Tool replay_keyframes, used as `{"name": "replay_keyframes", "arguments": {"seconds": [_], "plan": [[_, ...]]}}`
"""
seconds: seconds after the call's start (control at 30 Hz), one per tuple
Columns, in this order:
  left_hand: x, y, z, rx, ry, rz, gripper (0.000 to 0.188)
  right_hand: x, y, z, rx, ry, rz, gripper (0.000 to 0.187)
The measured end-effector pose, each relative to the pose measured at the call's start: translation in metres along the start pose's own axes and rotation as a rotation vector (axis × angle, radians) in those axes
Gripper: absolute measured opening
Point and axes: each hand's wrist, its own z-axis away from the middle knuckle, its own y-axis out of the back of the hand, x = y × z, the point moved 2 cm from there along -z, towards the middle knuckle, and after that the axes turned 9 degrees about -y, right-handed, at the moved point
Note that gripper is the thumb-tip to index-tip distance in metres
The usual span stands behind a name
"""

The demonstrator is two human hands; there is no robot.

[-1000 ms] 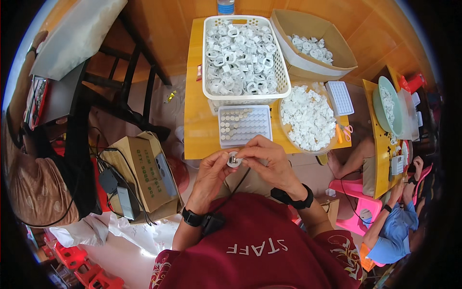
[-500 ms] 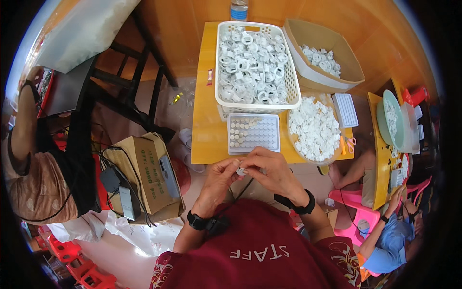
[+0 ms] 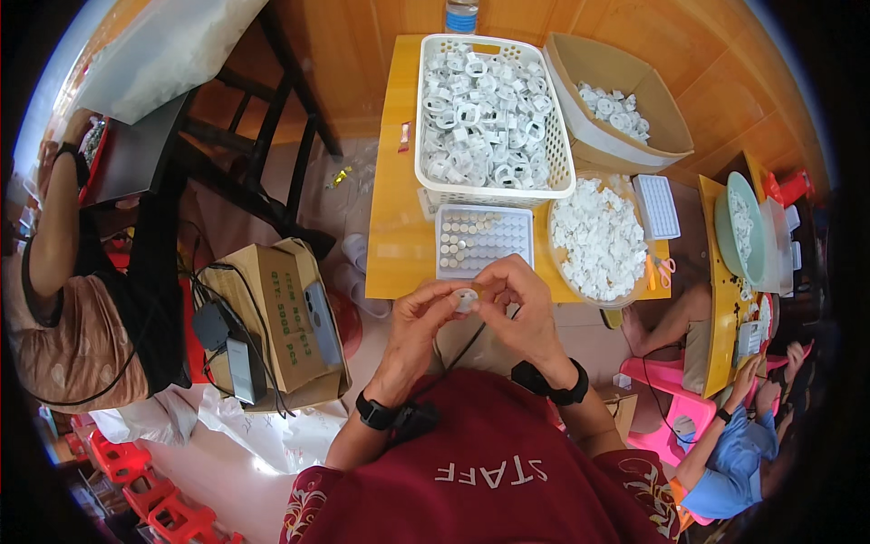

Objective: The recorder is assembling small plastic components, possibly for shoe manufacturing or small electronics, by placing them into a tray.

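Observation:
A small round white plastic part (image 3: 466, 300) is pinched between my two hands, just off the table's front edge. My left hand (image 3: 422, 325) grips its left side between thumb and fingers. The thumb and forefinger of my right hand (image 3: 519, 306) close on its right side, hiding that edge. Just beyond my hands lies a white compartment tray (image 3: 512, 248); several round silver discs (image 3: 450, 238), like button cells, fill part of its left side. To its right, a shallow round bowl (image 3: 554, 238) is heaped with small white pieces (image 3: 594, 240).
A white basket (image 3: 571, 163) full of clear-white plastic parts and a cardboard box (image 3: 666, 100) stand behind. Another white tray (image 3: 656, 207) and orange scissors (image 3: 666, 269) lie right. An open carton (image 3: 281, 317) sits at left. Co-workers sit on both sides.
The white part is turned so its round face shows, and my right fingers have shifted on it. My view has moved slightly, so the table appears a little higher and further right.

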Motion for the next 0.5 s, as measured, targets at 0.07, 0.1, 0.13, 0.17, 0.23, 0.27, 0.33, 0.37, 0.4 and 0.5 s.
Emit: {"name": "replay_keyframes", "arguments": {"seconds": [0.07,0.1,0.13,0.17,0.23,0.27,0.33,0.37,0.4,0.5], "plan": [[0.002,-0.003,-0.001,0.000,-0.065,-0.061,0.017,0.011,0.000,0.002,-0.010,-0.056,-0.080,0.017],[0.001,-0.005,-0.001,-0.003,-0.061,-0.061,0.017,0.015,0.000,0.003,-0.020,-0.110,-0.160,0.016],[0.002,-0.006,-0.001,-0.003,-0.105,-0.126,0.017,0.014,0.000,0.004,-0.017,-0.112,-0.161,0.016],[0.002,-0.007,-0.001,-0.005,-0.148,-0.189,0.018,0.014,-0.001,0.004,-0.053,-0.217,-0.252,0.014],[0.004,-0.011,0.000,-0.009,-0.181,-0.251,0.019,0.017,-0.002,0.005,-0.086,-0.324,-0.345,0.012],[0.006,-0.012,0.001,-0.008,-0.220,-0.314,0.020,0.019,-0.002,0.004,-0.103,-0.321,-0.355,0.011],[0.006,-0.013,0.002,-0.017,-0.248,-0.335,0.021,0.020,-0.002,0.004,-0.120,-0.318,-0.366,0.011],[0.006,-0.012,0.002,-0.024,-0.278,-0.356,0.022,0.021,-0.002,0.004,-0.117,-0.328,-0.396,0.011],[0.006,-0.012,0.002,-0.023,-0.278,-0.357,0.022,0.021,-0.003,0.004,-0.113,-0.338,-0.426,0.011],[0.009,-0.013,0.004,-0.025,-0.292,-0.377,0.023,0.019,-0.005,0.004,-0.110,-0.365,-0.466,0.010]]}}
